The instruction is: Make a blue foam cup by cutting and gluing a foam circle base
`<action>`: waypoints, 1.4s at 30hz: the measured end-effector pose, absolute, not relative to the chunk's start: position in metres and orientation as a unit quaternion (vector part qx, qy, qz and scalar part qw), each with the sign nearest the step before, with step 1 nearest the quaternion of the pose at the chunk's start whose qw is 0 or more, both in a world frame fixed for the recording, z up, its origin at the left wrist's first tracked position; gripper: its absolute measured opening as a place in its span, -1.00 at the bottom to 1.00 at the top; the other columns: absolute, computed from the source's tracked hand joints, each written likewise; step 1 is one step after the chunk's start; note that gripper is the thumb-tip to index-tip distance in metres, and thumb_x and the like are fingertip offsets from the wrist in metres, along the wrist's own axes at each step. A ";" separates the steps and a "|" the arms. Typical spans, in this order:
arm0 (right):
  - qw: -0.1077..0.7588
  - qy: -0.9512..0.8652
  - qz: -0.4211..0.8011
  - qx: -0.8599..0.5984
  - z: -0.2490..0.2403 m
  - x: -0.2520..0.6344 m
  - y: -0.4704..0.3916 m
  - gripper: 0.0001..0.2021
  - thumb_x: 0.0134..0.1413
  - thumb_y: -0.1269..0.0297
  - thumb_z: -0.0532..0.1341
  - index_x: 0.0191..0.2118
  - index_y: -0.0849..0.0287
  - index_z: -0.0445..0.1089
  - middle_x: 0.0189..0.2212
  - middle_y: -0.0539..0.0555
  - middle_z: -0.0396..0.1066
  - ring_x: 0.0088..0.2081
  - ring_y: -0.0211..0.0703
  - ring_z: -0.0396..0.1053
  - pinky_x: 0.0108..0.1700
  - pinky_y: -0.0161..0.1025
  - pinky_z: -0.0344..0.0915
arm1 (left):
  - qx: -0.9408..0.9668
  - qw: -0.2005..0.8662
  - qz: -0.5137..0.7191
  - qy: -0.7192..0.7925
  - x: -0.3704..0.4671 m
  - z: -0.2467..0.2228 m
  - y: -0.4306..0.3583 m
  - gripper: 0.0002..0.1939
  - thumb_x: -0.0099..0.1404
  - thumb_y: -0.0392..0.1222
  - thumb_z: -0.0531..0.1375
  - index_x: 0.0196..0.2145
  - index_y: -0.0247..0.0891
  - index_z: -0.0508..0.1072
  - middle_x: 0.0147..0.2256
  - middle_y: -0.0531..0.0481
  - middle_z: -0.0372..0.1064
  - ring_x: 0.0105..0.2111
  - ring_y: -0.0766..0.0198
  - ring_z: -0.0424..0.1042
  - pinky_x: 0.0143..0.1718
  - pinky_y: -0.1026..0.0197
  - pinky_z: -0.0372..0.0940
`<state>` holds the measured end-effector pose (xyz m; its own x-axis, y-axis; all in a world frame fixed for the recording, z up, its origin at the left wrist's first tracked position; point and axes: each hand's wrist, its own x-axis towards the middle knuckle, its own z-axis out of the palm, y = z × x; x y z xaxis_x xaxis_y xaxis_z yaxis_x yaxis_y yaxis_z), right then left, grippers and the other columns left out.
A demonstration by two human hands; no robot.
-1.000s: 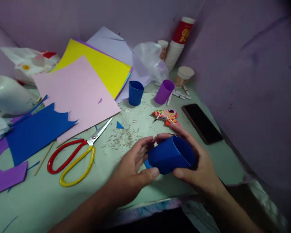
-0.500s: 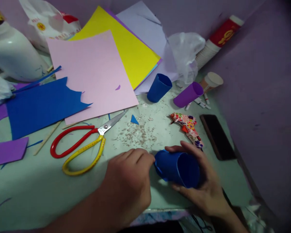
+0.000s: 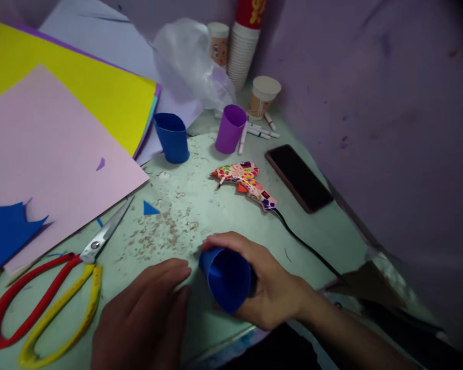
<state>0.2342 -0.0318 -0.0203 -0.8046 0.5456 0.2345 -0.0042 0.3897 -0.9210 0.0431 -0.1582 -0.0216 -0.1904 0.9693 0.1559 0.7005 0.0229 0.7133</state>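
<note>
My right hand is wrapped round a blue cup, apparently made of foam sheet or card, near the table's front edge. The cup's open end tilts toward me and its far end is hidden. Just left of it is my left hand, empty, with fingers stretched and the thumb a little apart from them. Beyond the hands lies a flower-patterned glue gun, its nozzle pointing left. Scissors with one red and one yellow handle rest at the left. A small blue triangular scrap lies past their tip.
Farther back stand another blue cup and a purple cup, with marker pens beside it. A phone lies at the right, near the glue gun's cord. Coloured sheets cover the left; stacked paper cups stand behind.
My left hand has come away from the blue cup and its fingers have straightened. The cup has turned, its opening now facing me more. The view has swung right.
</note>
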 end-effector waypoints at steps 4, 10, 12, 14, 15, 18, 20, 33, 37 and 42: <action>0.259 -0.793 0.527 -0.166 -0.023 0.234 -0.030 -0.19 -0.11 0.35 0.32 0.26 0.07 -0.05 0.05 0.18 0.31 0.04 -0.06 0.33 0.08 -0.11 0.27 | 0.645 0.163 0.251 0.703 0.037 -0.021 -0.163 -0.61 0.20 -0.10 0.21 0.00 0.09 0.35 -0.14 0.11 0.48 -0.23 0.19 0.50 -0.22 0.22 0.41; 0.242 -0.775 0.550 -0.197 -0.023 0.233 -0.031 -0.09 -0.10 0.32 0.32 0.31 0.10 -0.21 0.05 0.18 0.32 0.02 -0.05 0.35 0.07 -0.10 0.27 | 0.571 0.208 0.383 0.696 0.072 -0.006 -0.141 -0.45 0.19 -0.10 0.20 0.13 0.05 0.18 0.02 -0.01 0.28 0.00 0.08 0.33 0.07 -0.04 0.24; 0.239 -0.773 0.553 -0.198 -0.023 0.233 -0.031 -0.10 -0.10 0.33 0.31 0.31 0.09 -0.21 0.06 0.18 0.32 0.03 -0.03 0.35 0.07 -0.08 0.27 | 0.570 0.197 0.403 0.689 0.079 -0.004 -0.137 -0.47 0.20 -0.10 0.20 0.12 0.08 0.19 0.03 0.00 0.25 0.04 0.08 0.29 0.11 -0.06 0.20; 0.237 -0.773 0.554 -0.197 -0.022 0.234 -0.031 -0.13 -0.09 0.32 0.30 0.30 0.08 -0.17 0.06 0.18 0.32 0.05 -0.01 0.34 0.08 -0.06 0.25 | 0.569 0.203 0.388 0.696 0.080 -0.005 -0.137 -0.48 0.20 -0.09 0.20 0.11 0.05 0.20 0.03 -0.02 0.27 0.03 0.06 0.31 0.08 -0.05 0.24; 0.239 -0.774 0.553 -0.197 -0.022 0.235 -0.031 -0.14 -0.09 0.31 0.30 0.29 0.08 -0.14 0.07 0.18 0.32 0.06 0.00 0.33 0.09 -0.05 0.25 | 0.569 0.215 0.374 0.700 0.079 -0.006 -0.138 -0.47 0.20 -0.08 0.20 0.12 0.03 0.19 0.03 -0.03 0.29 0.01 0.06 0.34 0.04 -0.04 0.28; 0.241 -0.772 0.552 -0.204 -0.021 0.238 -0.031 -0.18 -0.09 0.29 0.31 0.28 0.06 -0.09 0.07 0.19 0.32 0.04 0.01 0.35 0.07 -0.04 0.27 | 0.580 0.259 0.329 0.699 0.075 -0.009 -0.142 -0.37 0.20 -0.06 0.20 0.18 0.00 0.06 0.03 -0.07 0.34 -0.04 0.06 0.41 -0.07 0.01 0.37; 0.242 -0.770 0.552 -0.209 -0.022 0.240 -0.031 -0.21 -0.08 0.30 0.31 0.26 0.05 -0.05 0.07 0.19 0.32 0.03 0.01 0.37 0.06 -0.04 0.29 | 0.577 0.257 0.321 0.706 0.074 -0.013 -0.144 -0.36 0.23 -0.09 0.16 0.20 -0.02 -0.01 0.02 -0.10 0.37 -0.06 0.07 0.44 -0.12 0.03 0.39; 0.196 -0.795 0.507 -0.271 -0.022 0.244 -0.035 -0.35 -0.18 0.44 0.37 0.09 -0.04 0.22 0.01 0.07 0.39 0.03 0.05 0.38 0.06 -0.04 0.38 | 0.757 0.107 0.151 0.627 0.070 -0.010 -0.144 -0.48 -0.06 -0.46 -0.01 -0.09 -0.41 0.39 -0.16 -0.27 0.41 -0.22 -0.01 0.35 -0.25 -0.02 0.30; 0.187 -0.809 0.471 -0.298 -0.019 0.244 -0.036 -0.42 -0.14 0.32 0.37 0.06 -0.05 0.25 -0.02 0.05 0.41 0.02 0.03 0.39 0.07 -0.05 0.36 | 0.756 0.090 0.140 0.633 0.073 -0.013 -0.143 -0.55 0.09 -0.45 -0.05 -0.09 -0.45 0.42 -0.10 -0.32 0.40 -0.22 -0.01 0.34 -0.22 -0.05 0.24; 0.176 -0.817 0.454 -0.310 -0.017 0.246 -0.037 -0.44 -0.11 0.30 0.35 0.07 -0.05 0.24 0.00 0.07 0.39 0.03 0.03 0.38 0.08 -0.04 0.34 | 0.745 0.081 0.145 0.647 0.077 -0.019 -0.145 -0.55 0.14 -0.45 -0.09 -0.08 -0.43 0.44 -0.07 -0.32 0.40 -0.18 -0.03 0.31 -0.17 -0.06 0.20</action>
